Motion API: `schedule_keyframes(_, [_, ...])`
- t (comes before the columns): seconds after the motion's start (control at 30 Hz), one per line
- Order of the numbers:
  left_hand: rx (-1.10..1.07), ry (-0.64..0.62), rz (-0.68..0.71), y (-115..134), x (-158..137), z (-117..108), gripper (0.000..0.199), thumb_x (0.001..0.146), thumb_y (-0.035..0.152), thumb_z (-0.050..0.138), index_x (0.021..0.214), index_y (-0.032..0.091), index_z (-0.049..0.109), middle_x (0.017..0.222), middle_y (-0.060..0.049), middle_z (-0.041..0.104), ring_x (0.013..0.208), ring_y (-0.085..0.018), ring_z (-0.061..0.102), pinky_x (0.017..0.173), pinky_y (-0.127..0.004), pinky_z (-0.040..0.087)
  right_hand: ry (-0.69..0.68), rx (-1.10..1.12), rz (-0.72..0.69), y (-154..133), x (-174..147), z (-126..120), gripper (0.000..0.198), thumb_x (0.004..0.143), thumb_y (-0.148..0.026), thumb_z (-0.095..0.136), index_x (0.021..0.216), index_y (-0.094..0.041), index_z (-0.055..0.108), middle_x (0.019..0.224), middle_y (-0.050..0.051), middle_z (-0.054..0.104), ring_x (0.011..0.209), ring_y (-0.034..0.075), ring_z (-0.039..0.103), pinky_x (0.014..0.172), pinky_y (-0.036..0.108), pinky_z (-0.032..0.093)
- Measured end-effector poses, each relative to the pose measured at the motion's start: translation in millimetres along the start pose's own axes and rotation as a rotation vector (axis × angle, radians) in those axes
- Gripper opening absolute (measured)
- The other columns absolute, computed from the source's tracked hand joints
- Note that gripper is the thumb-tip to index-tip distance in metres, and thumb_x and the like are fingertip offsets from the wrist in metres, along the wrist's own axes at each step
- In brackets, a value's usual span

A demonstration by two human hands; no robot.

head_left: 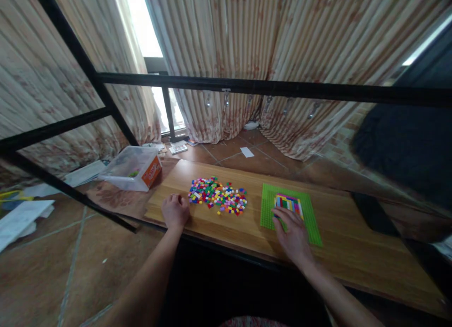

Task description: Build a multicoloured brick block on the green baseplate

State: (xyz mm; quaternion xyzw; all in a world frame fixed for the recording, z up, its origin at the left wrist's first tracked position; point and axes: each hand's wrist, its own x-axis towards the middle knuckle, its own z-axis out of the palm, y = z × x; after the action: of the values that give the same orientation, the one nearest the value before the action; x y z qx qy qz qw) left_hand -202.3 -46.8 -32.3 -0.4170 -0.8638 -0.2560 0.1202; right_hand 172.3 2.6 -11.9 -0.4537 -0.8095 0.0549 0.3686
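My left hand (175,211) rests on the wooden table in a loose fist, left of a spread pile of small coloured toy bricks (219,195). No brick shows in it. On the right lies a green studded baseplate (312,223), with a block of brightly coloured brick rows (291,203) built on its middle. Over the near left part of these rows, my right hand (291,230) has its fingers bent and its thumb close to the fingertips. Whatever is between those fingertips is too small to make out, and the hand hides part of the rows.
A clear plastic box (129,169) with an orange label and something green inside stands beyond the table's left end. Black metal bars (247,85) cross ahead, before patterned curtains (226,39). Papers (246,152) lie on the tiled floor. A dark draped shape (406,138) stands at right.
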Motion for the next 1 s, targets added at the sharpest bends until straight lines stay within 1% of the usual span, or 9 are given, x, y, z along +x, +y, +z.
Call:
schedule_keyframes(0.1, [-0.013, 0.011, -0.002, 0, -2, 0, 0.026, 0.084, 0.024, 0.045, 0.091, 0.015, 0.069, 0.098, -0.012, 0.068, 0.094, -0.027, 0.056, 0.089, -0.038, 0.043, -0.087, 0.064, -0.045, -28, 9, 25, 0.029, 0.094, -0.032, 0.045, 0.112, -0.023, 0.065, 0.116, 0.009, 0.066, 0.108, 0.024, 0.059, 0.097, 0.045, 0.045])
schedule_keyframes(0.2, [-0.029, 0.016, -0.008, 1, -2, 0, 0.024, 0.083, 0.023, 0.047, 0.089, 0.016, 0.069, 0.097, -0.011, 0.067, 0.094, -0.026, 0.056, 0.088, -0.038, 0.043, -0.141, 0.102, -0.05, -43, 22, 55, 0.033, 0.094, -0.035, 0.045, 0.119, -0.022, 0.062, 0.123, 0.01, 0.062, 0.114, 0.025, 0.056, 0.099, 0.044, 0.044])
schedule_keyframes(0.27, [-0.034, 0.017, -0.014, 1, -2, 0, 0.023, 0.083, 0.022, 0.047, 0.089, 0.016, 0.069, 0.096, -0.011, 0.067, 0.094, -0.026, 0.056, 0.088, -0.038, 0.043, -0.142, 0.104, -0.014, -43, 32, 75, 0.041, 0.093, -0.04, 0.045, 0.126, -0.019, 0.057, 0.129, 0.014, 0.057, 0.12, 0.027, 0.052, 0.1, 0.046, 0.043])
schedule_keyframes(0.37, [-0.035, 0.011, -0.025, 2, -2, -1, 0.023, 0.083, 0.022, 0.047, 0.09, 0.017, 0.069, 0.098, -0.011, 0.067, 0.095, -0.027, 0.057, 0.089, -0.038, 0.043, -0.123, 0.054, 0.087, -37, 49, 102, 0.053, 0.094, -0.046, 0.039, 0.132, -0.011, 0.05, 0.135, 0.021, 0.051, 0.127, 0.031, 0.046, 0.102, 0.051, 0.039])
schedule_keyframes(0.5, [-0.037, -0.002, -0.033, 3, -3, -2, 0.023, 0.083, 0.022, 0.047, 0.09, 0.017, 0.068, 0.098, -0.011, 0.067, 0.095, -0.027, 0.056, 0.088, -0.038, 0.043, -0.127, 0.011, 0.156, -39, 67, 128, 0.057, 0.095, -0.048, 0.035, 0.134, -0.008, 0.049, 0.138, 0.023, 0.049, 0.131, 0.032, 0.042, 0.105, 0.052, 0.035])
schedule_keyframes(0.63, [-0.037, 0.001, -0.041, 4, -3, -3, 0.023, 0.083, 0.022, 0.047, 0.093, 0.016, 0.067, 0.098, -0.012, 0.066, 0.096, -0.027, 0.056, 0.088, -0.039, 0.043, -0.127, 0.058, 0.165, -63, 74, 144, 0.055, 0.097, -0.046, 0.033, 0.134, -0.009, 0.049, 0.138, 0.023, 0.05, 0.131, 0.03, 0.043, 0.106, 0.051, 0.034])
schedule_keyframes(0.8, [-0.02, -0.012, -0.025, 5, -2, -4, 0.022, 0.083, 0.021, 0.047, 0.092, 0.016, 0.066, 0.097, -0.013, 0.065, 0.096, -0.028, 0.055, 0.088, -0.04, 0.042, -0.083, 0.207, 0.193, -91, 71, 154, 0.055, 0.096, -0.047, 0.033, 0.133, -0.01, 0.049, 0.137, 0.021, 0.051, 0.129, 0.028, 0.045, 0.106, 0.046, 0.035])
schedule_keyframes(0.9, [-0.012, -0.014, -0.029, 5, -2, -5, 0.021, 0.083, 0.021, 0.047, 0.091, 0.015, 0.066, 0.097, -0.013, 0.065, 0.095, -0.028, 0.055, 0.087, -0.04, 0.043, -0.068, 0.301, 0.183, -95, 71, 155, 0.052, 0.096, -0.044, 0.033, 0.133, -0.01, 0.049, 0.136, 0.02, 0.051, 0.128, 0.026, 0.045, 0.106, 0.045, 0.036])
schedule_keyframes(1.0, [-0.022, -0.013, -0.028, 5, -2, -5, 0.02, 0.083, 0.021, 0.047, 0.091, 0.016, 0.065, 0.097, -0.013, 0.065, 0.095, -0.028, 0.055, 0.086, -0.04, 0.043, -0.06, 0.305, 0.152, -92, 80, 155, 0.045, 0.096, -0.039, 0.035, 0.128, -0.015, 0.055, 0.133, 0.017, 0.053, 0.125, 0.026, 0.046, 0.105, 0.045, 0.037])
